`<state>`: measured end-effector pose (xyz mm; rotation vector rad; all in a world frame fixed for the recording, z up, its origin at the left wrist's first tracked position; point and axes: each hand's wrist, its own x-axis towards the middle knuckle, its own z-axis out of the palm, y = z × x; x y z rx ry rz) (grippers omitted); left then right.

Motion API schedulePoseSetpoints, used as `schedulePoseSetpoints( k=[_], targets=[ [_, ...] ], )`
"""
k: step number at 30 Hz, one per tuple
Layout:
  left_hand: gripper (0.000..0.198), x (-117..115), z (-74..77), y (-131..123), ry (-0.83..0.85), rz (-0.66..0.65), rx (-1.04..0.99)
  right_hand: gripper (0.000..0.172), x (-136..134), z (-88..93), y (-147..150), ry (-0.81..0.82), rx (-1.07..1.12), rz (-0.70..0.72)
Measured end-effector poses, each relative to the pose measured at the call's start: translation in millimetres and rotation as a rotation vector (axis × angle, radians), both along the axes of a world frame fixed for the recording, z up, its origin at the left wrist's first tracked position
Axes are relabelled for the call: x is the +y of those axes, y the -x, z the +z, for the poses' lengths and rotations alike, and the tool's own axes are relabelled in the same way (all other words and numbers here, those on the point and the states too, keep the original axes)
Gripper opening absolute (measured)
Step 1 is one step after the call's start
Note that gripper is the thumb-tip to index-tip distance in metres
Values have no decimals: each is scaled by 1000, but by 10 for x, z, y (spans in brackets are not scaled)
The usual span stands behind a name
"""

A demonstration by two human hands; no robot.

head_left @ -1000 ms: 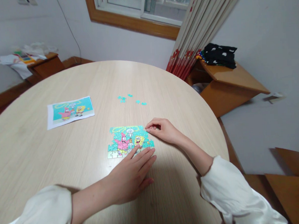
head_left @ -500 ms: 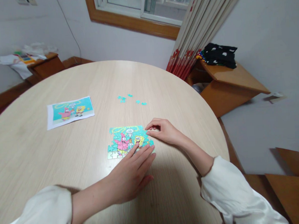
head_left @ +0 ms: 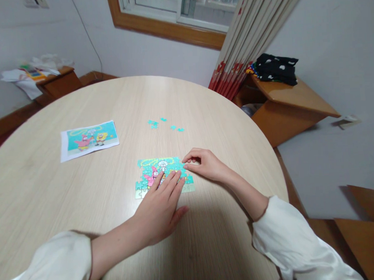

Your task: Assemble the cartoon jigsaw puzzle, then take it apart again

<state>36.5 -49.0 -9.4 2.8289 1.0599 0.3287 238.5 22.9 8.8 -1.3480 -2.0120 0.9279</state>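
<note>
A partly assembled jigsaw puzzle [head_left: 148, 175] with cartoon figures on teal lies on the table before me. Its left and right edges are uneven. My left hand [head_left: 162, 204] rests flat on its lower middle, fingers stretched out, covering part of the picture. At the puzzle's upper right edge, the thumb and index finger of my right hand [head_left: 201, 164] close around a small teal puzzle piece [head_left: 182, 165], mostly hidden by the fingertips. The other right fingers are curled in. Beyond the puzzle lie several loose teal puzzle pieces [head_left: 173, 127].
A printed sheet [head_left: 89, 141] with the same cartoon picture lies at the left on the round wooden table [head_left: 67, 188]. Behind it stand a low cabinet [head_left: 58, 82] with papers and, at the right, a wooden cabinet [head_left: 292, 117] bearing a black cloth [head_left: 277, 68].
My left hand has slid up and left over the puzzle, uncovering its lower right strip and covering more of the middle. My right hand stays at the right edge.
</note>
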Motion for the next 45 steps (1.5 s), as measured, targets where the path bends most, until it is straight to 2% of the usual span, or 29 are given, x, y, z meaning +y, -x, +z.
schedulePoseSetpoints(
  k=[12, 23, 45],
  targets=[
    [52, 86, 94, -159, 11, 47, 37, 5, 19, -50, 10, -32, -23, -19],
    [51, 83, 51, -165, -22, 49, 34, 5, 12, -41, 19, -34, -30, -30],
    [50, 95, 82, -170, -9, 44, 49, 10, 27, -47, 0, -27, -17, -14]
  ],
)
